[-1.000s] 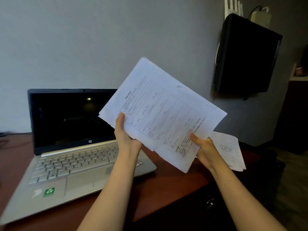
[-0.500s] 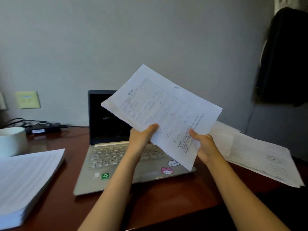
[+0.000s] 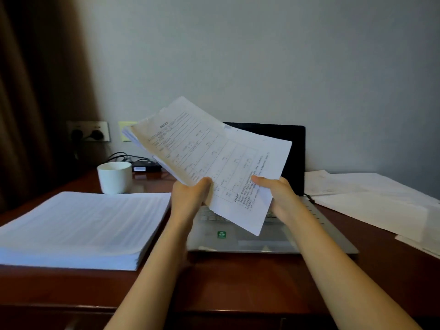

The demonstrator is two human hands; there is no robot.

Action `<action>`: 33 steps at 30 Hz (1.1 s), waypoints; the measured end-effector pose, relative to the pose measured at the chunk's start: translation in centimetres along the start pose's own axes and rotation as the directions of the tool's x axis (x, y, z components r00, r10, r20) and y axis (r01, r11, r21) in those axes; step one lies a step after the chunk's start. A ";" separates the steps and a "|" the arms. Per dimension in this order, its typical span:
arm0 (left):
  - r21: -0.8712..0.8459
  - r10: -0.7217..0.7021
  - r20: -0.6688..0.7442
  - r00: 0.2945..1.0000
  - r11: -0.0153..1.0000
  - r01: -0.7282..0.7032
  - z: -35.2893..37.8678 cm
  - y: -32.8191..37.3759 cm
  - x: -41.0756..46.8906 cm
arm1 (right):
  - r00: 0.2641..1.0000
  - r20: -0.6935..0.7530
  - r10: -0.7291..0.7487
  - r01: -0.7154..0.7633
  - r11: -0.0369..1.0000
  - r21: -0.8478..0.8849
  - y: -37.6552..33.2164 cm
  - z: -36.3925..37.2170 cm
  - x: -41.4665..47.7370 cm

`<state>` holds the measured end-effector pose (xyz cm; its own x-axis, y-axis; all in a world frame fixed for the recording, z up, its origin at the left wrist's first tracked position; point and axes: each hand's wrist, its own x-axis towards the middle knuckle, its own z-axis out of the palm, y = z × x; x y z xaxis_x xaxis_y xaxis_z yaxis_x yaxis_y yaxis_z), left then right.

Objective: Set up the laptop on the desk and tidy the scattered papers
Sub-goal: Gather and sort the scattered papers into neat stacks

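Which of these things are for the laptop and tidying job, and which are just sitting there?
For the job: sheets held in the left hand and right hand; open laptop; loose papers on the right; paper stack; desk.
Just lying about: cup; charger; wall socket.

The silver laptop stands open with a dark screen at the middle of the desk. Printed form sheets, seemingly several, hang tilted above its keyboard. A thick white stack lies near the left edge, and loose sheets sprawl along the right edge.
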<state>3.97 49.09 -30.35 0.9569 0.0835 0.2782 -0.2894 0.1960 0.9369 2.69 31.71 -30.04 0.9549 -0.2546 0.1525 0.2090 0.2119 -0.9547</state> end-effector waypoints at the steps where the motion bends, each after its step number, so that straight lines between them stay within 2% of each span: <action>1: 0.004 -0.008 -0.029 1.000 1.000 0.008 -1.1 0.0 0.1 | 1.000 0.016 0.008 -0.008 1.000 -0.021 0.3 1.1 0.1; 6: 0.072 0.025 -0.123 0.992 0.997 -0.016 -6.2 0.5 -0.3 | 0.990 0.126 0.067 -0.054 0.993 -0.103 1.7 5.9 0.3; 10: 0.102 0.018 -0.219 0.976 0.995 0.005 -9.7 1.1 -0.4 | 0.969 0.216 0.122 -0.104 0.990 -0.095 2.9 9.2 0.3; 18: 0.145 -0.001 -0.368 0.930 0.988 0.059 -15.3 1.0 -0.5 | 0.922 0.278 0.269 -0.203 0.948 -0.247 4.6 13.6 -0.4; 24: 0.287 -0.020 -0.448 0.894 0.944 0.165 -17.5 -0.1 -0.4 | 0.908 0.257 0.330 -0.255 0.924 -0.284 5.8 15.9 -0.9; 30: 0.510 0.074 -0.408 0.910 0.845 0.161 -19.0 -1.5 -0.5 | 0.908 0.189 0.375 -0.302 0.895 -0.327 7.5 16.9 -1.1; 33: 0.510 0.061 -0.459 0.886 0.835 0.207 -19.3 -1.7 -0.9 | 0.898 0.192 0.395 -0.314 0.883 -0.348 8.1 17.2 -1.4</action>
<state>3.13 67.49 -36.32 0.8197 0.5342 0.2065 -0.0320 -0.3172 0.9478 6.69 50.03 -33.63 0.9809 0.0365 -0.1913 -0.1889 -0.0616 -0.9801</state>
